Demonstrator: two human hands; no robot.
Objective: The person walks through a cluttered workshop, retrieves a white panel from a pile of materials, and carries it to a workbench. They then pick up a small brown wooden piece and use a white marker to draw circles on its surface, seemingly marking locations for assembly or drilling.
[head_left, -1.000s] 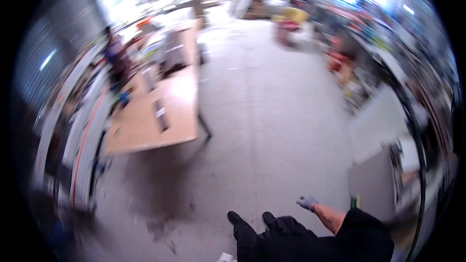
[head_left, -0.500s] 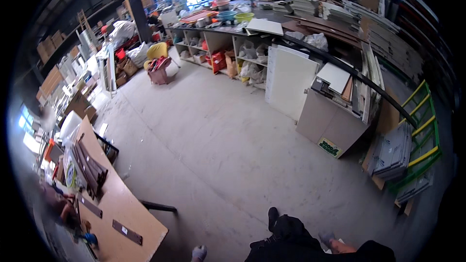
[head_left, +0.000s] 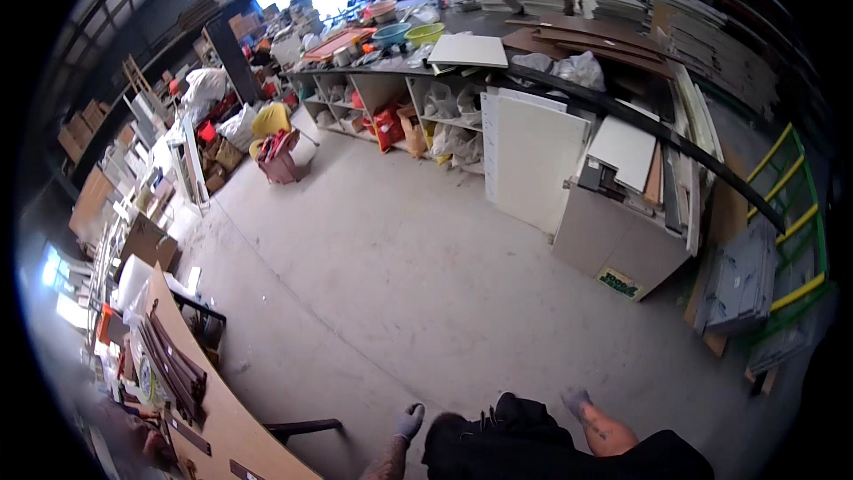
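Observation:
My left hand (head_left: 410, 420), in a grey glove, hangs low in front of me with its fingers curled in; nothing shows in it. My right hand (head_left: 576, 401), also gloved, hangs on the other side of my dark clothing; its fingers are blurred, and I see no object in it. Both hands are over the grey floor (head_left: 355, 302), touching nothing. Nearest to my left hand is the black leg (head_left: 306, 428) of a tan worktable (head_left: 222, 404). Several curved brown strips (head_left: 173, 364) and a flat brown plate (head_left: 188, 435) lie on that table.
Blurred at the far left, another person (head_left: 133, 436) is by the table. A yellow chair (head_left: 270, 120) stands ahead beside a filled bin (head_left: 280, 164). A long bench with shelves (head_left: 355, 102) runs to a panel stack (head_left: 613, 231). A green-and-yellow rack (head_left: 800, 204) is at right.
My view has shifted, with the worktable sliding lower left. My left hand has come further up into view with its forearm. My right hand has moved forward, and its bare forearm shows more.

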